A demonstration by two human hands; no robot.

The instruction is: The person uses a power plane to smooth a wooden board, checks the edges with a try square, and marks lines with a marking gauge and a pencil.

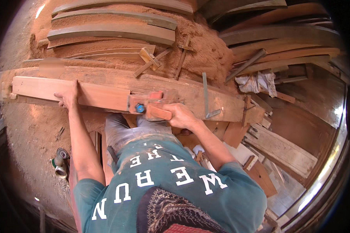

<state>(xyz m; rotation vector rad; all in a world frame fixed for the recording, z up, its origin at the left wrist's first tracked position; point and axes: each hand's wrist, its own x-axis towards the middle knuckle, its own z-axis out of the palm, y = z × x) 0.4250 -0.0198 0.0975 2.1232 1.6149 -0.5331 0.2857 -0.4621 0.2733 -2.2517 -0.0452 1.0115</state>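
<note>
A reddish planed wooden board (105,95) lies along a thick, dusty plank bench (151,79). My left hand (69,97) holds the board's near edge, thumb up across the wood and fingers bent at the side. At the board's right end sits a red power planer (156,101) with a blue knob (139,108), partly smeared by motion. My right hand (181,115) is wrapped round the planer's rear handle. The planer hides the end of the board beneath it.
Right of the planer a metal try square (206,97) lies on the bench. Wooden marking gauges (149,59) rest beyond it in sawdust. Curved timbers (112,33) are stacked at the far side, more at the far right (284,37). A small grinder-like tool (61,163) stands lower left.
</note>
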